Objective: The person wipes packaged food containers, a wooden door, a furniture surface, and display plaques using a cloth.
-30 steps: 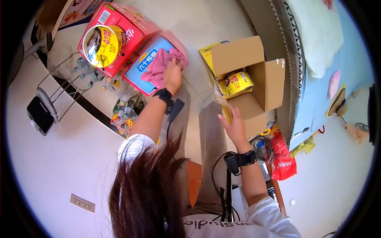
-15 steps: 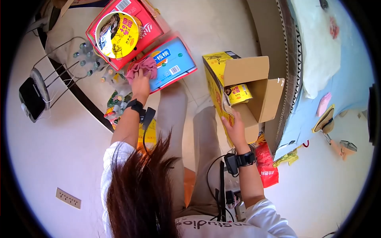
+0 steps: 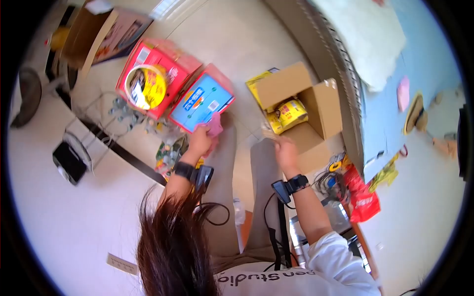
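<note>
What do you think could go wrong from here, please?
If the right hand tugs the carton, the yellow tub inside might shift. A knock to the red box could topple the tub on top. The pink cloth might slip from the left hand's grip.

On my right, a red bag [image 3: 364, 198], looped cables [image 3: 327, 183] just beside it | farther out I see a tan hat [image 3: 414, 114] by the blue sheet [image 3: 382, 126] | to my left, bunched bottles [image 3: 122, 114], blurry | low left, a socket [image 3: 122, 263] on the pale wall [image 3: 64, 227]
</note>
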